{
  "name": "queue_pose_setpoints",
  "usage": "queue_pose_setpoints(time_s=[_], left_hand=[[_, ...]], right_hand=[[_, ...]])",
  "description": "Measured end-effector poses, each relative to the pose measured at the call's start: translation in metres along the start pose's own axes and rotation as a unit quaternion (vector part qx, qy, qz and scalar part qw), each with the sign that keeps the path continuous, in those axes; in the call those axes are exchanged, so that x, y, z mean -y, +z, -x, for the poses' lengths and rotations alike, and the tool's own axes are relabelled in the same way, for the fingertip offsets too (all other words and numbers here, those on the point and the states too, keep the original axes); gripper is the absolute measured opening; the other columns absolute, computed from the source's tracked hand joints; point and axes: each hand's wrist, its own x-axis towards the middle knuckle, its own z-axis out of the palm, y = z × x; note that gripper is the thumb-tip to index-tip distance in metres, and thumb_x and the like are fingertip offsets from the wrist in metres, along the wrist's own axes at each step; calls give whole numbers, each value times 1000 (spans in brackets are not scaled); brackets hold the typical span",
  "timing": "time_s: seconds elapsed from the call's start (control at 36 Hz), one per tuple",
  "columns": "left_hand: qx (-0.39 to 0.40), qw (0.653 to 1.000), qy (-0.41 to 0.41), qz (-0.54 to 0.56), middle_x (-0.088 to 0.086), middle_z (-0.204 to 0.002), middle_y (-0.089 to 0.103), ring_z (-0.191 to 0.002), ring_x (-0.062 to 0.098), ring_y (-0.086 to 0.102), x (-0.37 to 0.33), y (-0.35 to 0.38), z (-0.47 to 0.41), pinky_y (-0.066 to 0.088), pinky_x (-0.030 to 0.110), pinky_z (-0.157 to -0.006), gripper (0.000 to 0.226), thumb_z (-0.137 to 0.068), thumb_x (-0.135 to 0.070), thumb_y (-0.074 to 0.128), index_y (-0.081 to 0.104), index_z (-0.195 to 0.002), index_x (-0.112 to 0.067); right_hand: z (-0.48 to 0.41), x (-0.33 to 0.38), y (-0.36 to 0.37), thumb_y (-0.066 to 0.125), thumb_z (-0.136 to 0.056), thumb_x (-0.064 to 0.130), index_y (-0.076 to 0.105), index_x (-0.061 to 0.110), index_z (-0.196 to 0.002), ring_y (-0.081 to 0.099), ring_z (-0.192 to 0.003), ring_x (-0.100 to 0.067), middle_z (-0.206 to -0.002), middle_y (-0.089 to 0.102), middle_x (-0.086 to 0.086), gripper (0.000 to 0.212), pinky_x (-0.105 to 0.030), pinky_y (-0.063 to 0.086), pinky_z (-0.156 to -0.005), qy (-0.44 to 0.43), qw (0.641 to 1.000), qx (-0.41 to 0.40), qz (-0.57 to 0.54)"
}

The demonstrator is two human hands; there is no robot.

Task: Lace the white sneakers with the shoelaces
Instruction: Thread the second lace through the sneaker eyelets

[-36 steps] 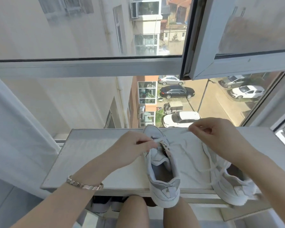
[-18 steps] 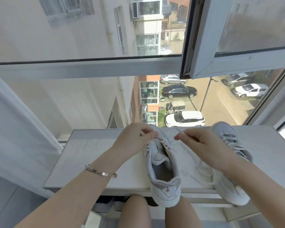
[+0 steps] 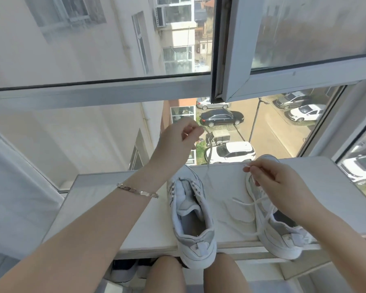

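Note:
Two white sneakers stand on a white windowsill [image 3: 106,199], toes pointing at the window. The left sneaker [image 3: 191,225] has open eyelets and a thin white shoelace [image 3: 207,166] rising from its right eyelet row. My left hand [image 3: 178,142] is raised above the shoe and pinches the upper end of that lace, pulling it up. My right hand [image 3: 270,182] pinches another lace tip near the toe of the right sneaker [image 3: 277,231], which is partly hidden by my forearm. Loose white lace [image 3: 241,206] lies on the sill between the shoes.
Directly behind the sill is a window frame [image 3: 118,92] with an open casement at the right; a street with parked cars lies far below. My knees [image 3: 167,273] sit under the sill's front edge, and both sneaker heels overhang it. A grey curtain [image 3: 6,187] hangs at left.
My left hand has lifted from the left sneaker's eyelets up and away, drawing the lace through. My right hand has shifted right toward the other sneaker's toe.

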Motion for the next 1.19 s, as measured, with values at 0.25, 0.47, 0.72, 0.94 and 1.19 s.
queue_pose_setpoints(time_s=[0.25,0.47,0.72,0.94,1.19], left_hand=[[212,970,-56,105,4,-102,64,-78,10,66,-17,44,-7,54,20,-74,17,-92,-4,56,61,-107,-9],[149,962,-124,-191,-4,-138,45,-114,12,52,38,13,25,41,21,-90,40,-93,-20,50,46,-133,-22],[82,944,-276,-163,1,-127,56,-111,15,53,75,-4,62,37,22,-81,47,-85,-14,55,50,-131,-15],[38,955,-255,-144,-1,-123,58,-106,17,57,77,-18,74,39,21,-82,47,-80,-8,60,54,-126,-16],[35,962,-248,-110,1,-115,62,-97,13,58,71,-18,71,40,18,-77,45,-79,-6,61,55,-122,-14]], right_hand=[[5,10,1,49,-94,22,63,35,-77,54,-69,-26,-73,61,-13,26,-29,35,-60,-1,999,-32,-17],[7,4,-1,52,-93,17,69,25,-83,39,-41,-2,-52,49,10,21,-10,30,-44,20,999,-27,-25],[-7,16,38,55,-92,15,72,16,-103,48,-65,4,-80,57,11,20,-2,36,-60,-20,999,18,47],[-41,22,101,59,-91,28,72,23,-97,48,-119,-11,-129,52,6,15,-26,36,-101,14,976,196,92],[-51,20,117,57,-91,26,73,20,-95,60,-73,-12,-95,71,-1,17,-24,51,-73,63,965,185,174]])
